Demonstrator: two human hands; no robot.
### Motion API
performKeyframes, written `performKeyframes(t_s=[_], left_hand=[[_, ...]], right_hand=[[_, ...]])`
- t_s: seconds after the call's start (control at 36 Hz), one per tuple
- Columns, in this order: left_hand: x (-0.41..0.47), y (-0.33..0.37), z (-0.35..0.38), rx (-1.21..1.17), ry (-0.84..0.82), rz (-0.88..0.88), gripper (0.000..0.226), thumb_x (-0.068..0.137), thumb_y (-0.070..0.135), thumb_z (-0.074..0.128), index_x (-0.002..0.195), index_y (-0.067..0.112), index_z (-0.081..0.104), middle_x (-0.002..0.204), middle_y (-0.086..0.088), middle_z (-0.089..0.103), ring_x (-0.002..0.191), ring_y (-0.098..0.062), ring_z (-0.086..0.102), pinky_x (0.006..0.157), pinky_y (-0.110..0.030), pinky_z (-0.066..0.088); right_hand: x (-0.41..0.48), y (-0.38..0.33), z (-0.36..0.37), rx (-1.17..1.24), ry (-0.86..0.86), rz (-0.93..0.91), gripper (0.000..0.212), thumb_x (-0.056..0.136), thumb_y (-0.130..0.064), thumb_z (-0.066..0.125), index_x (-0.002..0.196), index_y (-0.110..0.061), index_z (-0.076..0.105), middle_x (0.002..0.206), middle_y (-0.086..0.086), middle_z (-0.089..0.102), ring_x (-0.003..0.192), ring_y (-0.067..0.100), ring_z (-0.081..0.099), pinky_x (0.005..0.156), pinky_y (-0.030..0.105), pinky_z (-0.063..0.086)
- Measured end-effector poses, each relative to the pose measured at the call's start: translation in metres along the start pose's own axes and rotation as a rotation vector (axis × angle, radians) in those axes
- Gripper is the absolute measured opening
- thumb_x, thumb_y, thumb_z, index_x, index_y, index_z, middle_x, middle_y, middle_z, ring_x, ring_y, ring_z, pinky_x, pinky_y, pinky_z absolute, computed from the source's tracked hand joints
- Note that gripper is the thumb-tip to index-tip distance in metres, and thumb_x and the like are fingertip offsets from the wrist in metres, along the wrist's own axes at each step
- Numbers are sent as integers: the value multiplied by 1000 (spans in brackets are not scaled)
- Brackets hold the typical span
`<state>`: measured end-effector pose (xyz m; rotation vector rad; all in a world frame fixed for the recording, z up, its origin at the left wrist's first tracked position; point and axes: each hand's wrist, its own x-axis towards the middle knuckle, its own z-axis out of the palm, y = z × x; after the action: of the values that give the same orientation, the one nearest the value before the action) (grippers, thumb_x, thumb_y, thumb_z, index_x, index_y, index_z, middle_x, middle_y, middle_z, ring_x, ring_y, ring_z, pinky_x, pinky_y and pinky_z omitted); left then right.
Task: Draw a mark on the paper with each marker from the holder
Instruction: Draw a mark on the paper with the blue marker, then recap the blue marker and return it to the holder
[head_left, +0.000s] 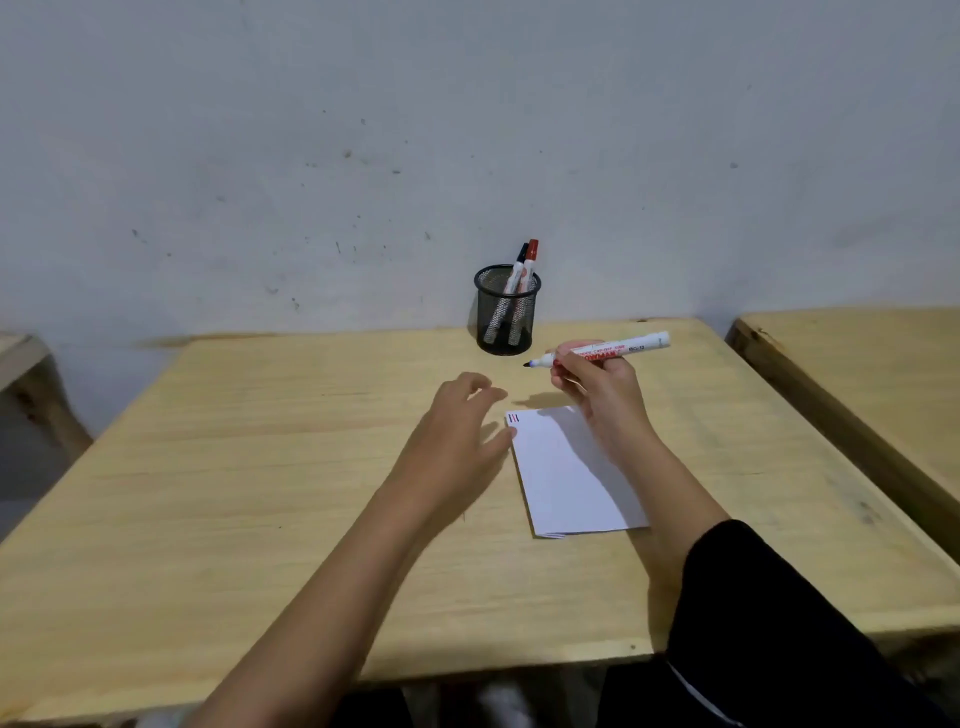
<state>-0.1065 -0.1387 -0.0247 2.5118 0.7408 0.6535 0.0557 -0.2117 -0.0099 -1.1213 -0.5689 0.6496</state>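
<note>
My right hand (597, 387) grips an uncapped marker (597, 352) with a dark tip, held above the table (260, 467) just past the far edge of the paper (566, 483), while my left hand (457, 431) is empty, fingers loosely spread, its thumb touching the paper's left edge. Near that thumb, in the paper's far corner, I see a few short marks (513, 418), so I judge most of the task is done. Beyond my right hand, the mesh holder (506, 312) keeps two capped markers, one red (529, 265) and one black (519, 260); whether these already made their marks I cannot tell.
</note>
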Motion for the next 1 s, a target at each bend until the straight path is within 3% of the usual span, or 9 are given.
performKeyframes(t_s=[0.14, 0.28, 0.42, 0.47, 0.56, 0.61, 0.72, 1.0], left_hand=[[16, -22, -6, 156, -59, -160, 38, 91, 26, 53, 127, 17, 55, 121, -2, 53, 112, -21, 51, 86, -31, 43], [17, -26, -5, 123, -45, -221, 13, 86, 15, 56, 89, 8, 66, 92, -8, 63, 82, -25, 59, 68, -31, 45], [16, -9, -15, -458, 92, -308, 1, 80, 10, 71, 80, 9, 70, 70, -4, 61, 60, -11, 52, 52, -10, 40], [18, -2, -21, -711, 119, -327, 7, 79, 9, 73, 85, 9, 71, 77, -5, 67, 69, -10, 60, 60, -8, 47], [17, 7, -27, -1058, 135, -367, 7, 81, 4, 70, 87, 9, 70, 86, -10, 70, 82, -16, 65, 79, -17, 54], [16, 12, -29, -1168, 134, -369, 7, 82, 2, 68, 86, 8, 69, 83, -7, 72, 82, -14, 68, 79, -16, 55], [15, 18, -31, -1269, 125, -356, 7, 83, 0, 66, 87, 5, 69, 77, -3, 74, 76, -10, 69, 73, -14, 54], [14, 27, -34, -1239, 54, -301, 9, 82, 1, 67, 89, 5, 70, 82, -8, 73, 79, -14, 69, 78, -17, 56]], right_hand=[[-4, -13, -5, 9, -19, -33, 6, 87, -3, 60, 84, -8, 63, 82, 10, 62, 70, 9, 62, 70, 16, 54], [-11, -19, -5, 17, -23, -41, 4, 86, -3, 62, 89, -5, 64, 87, 13, 64, 78, 15, 63, 74, 19, 55], [-20, -24, -2, 38, -35, -31, 4, 85, -3, 62, 87, -5, 65, 87, 12, 66, 82, 17, 63, 76, 20, 55], [-24, -27, 0, 62, -49, -29, 5, 86, -2, 61, 86, -5, 65, 86, 13, 65, 77, 15, 63, 73, 18, 55], [-30, -30, 5, 99, -62, -35, 5, 86, -1, 60, 85, -4, 64, 81, 12, 64, 69, 12, 61, 70, 17, 55], [-33, -32, 9, 113, -64, -41, 6, 86, 0, 60, 84, -4, 64, 75, 8, 66, 67, 11, 62, 68, 17, 55], [-37, -34, 13, 122, -73, -41, 8, 86, -1, 60, 83, -6, 66, 70, 2, 69, 65, 9, 64, 67, 17, 55], [-42, -36, 19, 82, -149, -23, 6, 86, -1, 60, 84, -4, 65, 72, 3, 67, 67, 11, 60, 66, 17, 53]])
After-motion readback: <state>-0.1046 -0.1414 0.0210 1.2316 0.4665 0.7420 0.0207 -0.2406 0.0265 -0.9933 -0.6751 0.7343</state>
